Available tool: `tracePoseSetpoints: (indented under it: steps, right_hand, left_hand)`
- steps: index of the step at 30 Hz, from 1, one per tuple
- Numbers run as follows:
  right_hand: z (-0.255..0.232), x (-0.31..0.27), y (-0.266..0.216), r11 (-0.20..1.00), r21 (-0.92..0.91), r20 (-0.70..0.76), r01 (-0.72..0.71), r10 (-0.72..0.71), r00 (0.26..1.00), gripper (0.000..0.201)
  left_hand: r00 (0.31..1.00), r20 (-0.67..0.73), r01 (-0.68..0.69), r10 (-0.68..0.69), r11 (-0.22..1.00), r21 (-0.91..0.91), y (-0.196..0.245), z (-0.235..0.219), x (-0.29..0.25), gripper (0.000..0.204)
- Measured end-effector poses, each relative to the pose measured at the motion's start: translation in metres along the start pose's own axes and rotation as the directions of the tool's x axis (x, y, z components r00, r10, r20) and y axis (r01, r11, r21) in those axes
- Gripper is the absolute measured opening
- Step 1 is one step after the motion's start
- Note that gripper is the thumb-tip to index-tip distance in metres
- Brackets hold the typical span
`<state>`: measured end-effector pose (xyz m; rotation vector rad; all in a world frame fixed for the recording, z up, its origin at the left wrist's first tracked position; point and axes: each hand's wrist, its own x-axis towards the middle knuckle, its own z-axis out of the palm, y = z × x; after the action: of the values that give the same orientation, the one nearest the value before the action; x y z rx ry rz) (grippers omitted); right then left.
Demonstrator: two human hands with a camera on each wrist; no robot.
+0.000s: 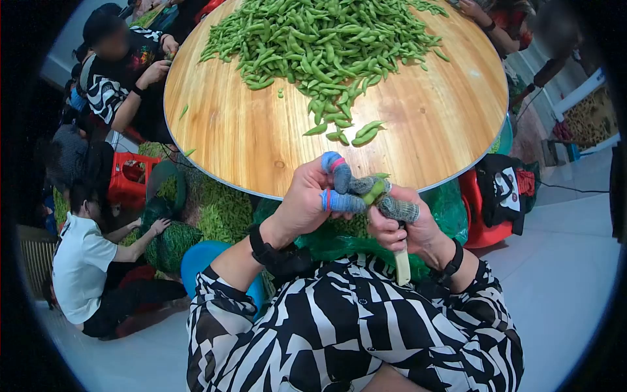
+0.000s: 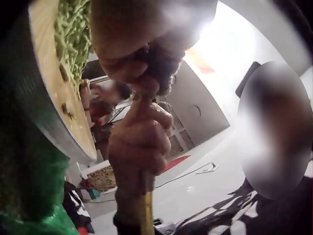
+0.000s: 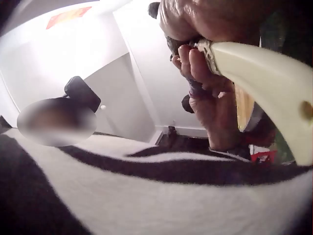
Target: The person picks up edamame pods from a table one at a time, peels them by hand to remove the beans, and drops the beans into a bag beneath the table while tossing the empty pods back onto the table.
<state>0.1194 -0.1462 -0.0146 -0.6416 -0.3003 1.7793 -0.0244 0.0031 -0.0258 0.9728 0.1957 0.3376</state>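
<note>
Both hands meet just in front of the round wooden table's near edge, with coverings on several fingers. A green pod (image 1: 373,193) is pinched between the fingertips of the left hand (image 1: 313,196), and the right hand's covered fingers touch its other side. Under its curled lower fingers, the right hand (image 1: 406,222) grips a pale handle (image 1: 403,266), seen large as a curved cream handle (image 3: 259,63) in the right wrist view. The tool's other end is hidden by the fingers. In the left wrist view the right hand (image 2: 139,147) is below the left hand (image 2: 146,39).
A large heap of green pods (image 1: 320,39) covers the far part of the wooden table (image 1: 235,137); a few loose pods lie nearer. Green plastic (image 1: 450,222) and a blue basin (image 1: 206,261) are below the edge. Other people sit around; red stools (image 1: 127,179) stand at both sides.
</note>
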Motion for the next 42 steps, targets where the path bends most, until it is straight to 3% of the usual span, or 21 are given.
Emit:
tracePoseSetpoints:
  steps: [2, 5, 6, 7, 8, 9, 11, 12, 15, 16, 18, 21, 22, 23, 25, 26, 29, 32, 35, 39, 42]
  right_hand:
    - [-0.003, 0.001, 0.002, 0.996, 0.077, 0.02, -0.042, 0.041, 0.999, 0.053]
    - [-0.009, 0.003, 0.007, 0.965, 0.251, 0.012, -0.073, 0.072, 0.997, 0.053]
    - [-0.012, 0.005, 0.007, 0.978, 0.203, -0.015, -0.043, 0.047, 0.999, 0.051]
    - [-0.011, 0.005, 0.007, 0.962, 0.273, -0.055, -0.021, 0.037, 0.998, 0.051]
    - [-0.009, 0.004, 0.008, 0.94, 0.341, -0.095, 0.002, 0.032, 0.995, 0.05]
    - [-0.006, 0.004, 0.008, 0.914, 0.404, -0.133, 0.026, 0.031, 0.991, 0.05]
    - [0.001, 0.003, 0.005, 0.919, 0.395, -0.15, 0.018, 0.045, 0.988, 0.048]
    - [0.003, 0.003, 0.004, 0.92, 0.39, -0.161, 0.02, 0.047, 0.986, 0.047]
    - [-0.009, 0.002, 0.013, 0.986, 0.143, -0.047, 0.085, -0.079, 0.996, 0.043]
    - [-0.009, 0.001, 0.014, 0.982, 0.149, -0.022, 0.119, -0.117, 0.993, 0.038]
    - [0.001, 0.0, 0.012, 0.983, 0.021, -0.138, 0.184, -0.179, 0.974, 0.03]
    - [-0.002, -0.003, 0.013, 0.94, -0.226, -0.213, 0.256, -0.304, 0.928, 0.023]
    - [-0.006, -0.003, 0.014, 0.91, -0.313, -0.218, 0.274, -0.349, 0.911, 0.025]
    - [-0.006, 0.0, 0.016, 0.793, -0.502, -0.19, 0.345, -0.49, 0.85, 0.027]
    - [-0.006, 0.006, 0.018, 0.442, -0.801, -0.046, 0.403, -0.717, 0.696, 0.036]
    - [-0.005, -0.001, 0.014, 0.359, -0.894, -0.066, 0.269, -0.698, 0.713, 0.045]
    - [-0.002, -0.005, 0.008, 0.197, -0.944, 0.041, 0.264, -0.725, 0.687, 0.043]
    - [-0.013, -0.006, 0.009, -0.049, -0.965, 0.219, 0.258, -0.692, 0.687, 0.042]
    - [-0.02, -0.01, 0.007, -0.083, -0.957, 0.263, 0.277, -0.651, 0.712, 0.037]
    - [-0.028, -0.013, 0.015, -0.232, -0.934, 0.357, 0.271, -0.578, 0.734, 0.031]
    - [-0.024, -0.018, 0.011, -0.308, -0.904, 0.423, 0.298, -0.538, 0.729, 0.026]
  left_hand:
    - [0.994, -0.004, 0.11, -0.113, 0.98, -0.163, -0.003, 0.002, -0.001, 0.027]
    - [0.983, -0.071, 0.141, -0.169, 0.944, -0.297, -0.009, 0.006, -0.002, 0.022]
    - [0.991, -0.13, 0.012, -0.009, 1.0, 0.019, -0.014, 0.006, -0.002, 0.022]
    - [0.978, -0.133, -0.106, 0.159, 0.936, 0.337, -0.021, 0.004, -0.001, 0.022]
    - [0.945, -0.084, -0.2, 0.317, 0.76, 0.618, -0.024, 0.003, -0.002, 0.024]
    - [0.894, 0.073, -0.326, 0.442, 0.531, 0.782, -0.023, 0.003, -0.002, 0.024]
    - [0.734, 0.438, -0.484, 0.519, -0.052, 0.873, -0.019, 0.003, -0.005, 0.027]
    - [0.724, 0.439, -0.471, 0.531, -0.083, 0.878, -0.019, 0.003, -0.005, 0.025]
    - [0.785, 0.311, -0.438, 0.536, 0.125, 0.89, -0.012, 0.011, -0.008, 0.015]
    - [0.86, 0.134, -0.348, 0.492, 0.375, 0.859, -0.008, 0.017, -0.009, 0.012]
    - [0.949, -0.175, -0.102, 0.261, 0.783, 0.613, -0.003, 0.03, -0.011, 0.008]
    - [0.966, -0.169, -0.076, 0.197, 0.837, 0.542, -0.007, 0.028, -0.011, 0.011]
    - [0.957, -0.121, -0.133, 0.264, 0.768, 0.626, -0.008, 0.029, -0.011, 0.011]
    - [0.944, -0.065, -0.188, 0.324, 0.689, 0.7, -0.01, 0.029, -0.011, 0.012]
    - [0.904, 0.062, -0.291, 0.423, 0.5, 0.816, -0.014, 0.031, -0.011, 0.014]
    - [0.928, 0.048, -0.245, 0.37, 0.507, 0.827, -0.012, 0.033, -0.015, 0.017]
    - [0.953, 0.055, -0.201, 0.297, 0.487, 0.85, -0.01, 0.033, -0.02, 0.017]
    - [0.96, 0.077, -0.205, 0.27, 0.483, 0.852, -0.009, 0.039, -0.025, 0.016]
    - [0.97, 0.087, -0.196, 0.225, 0.524, 0.829, -0.012, 0.039, -0.026, 0.015]
    - [0.981, 0.147, -0.189, 0.124, 0.471, 0.862, -0.011, 0.037, -0.033, 0.015]
    - [0.973, 0.148, -0.194, 0.176, 0.279, 0.941, 0.016, 0.026, -0.055, 0.019]
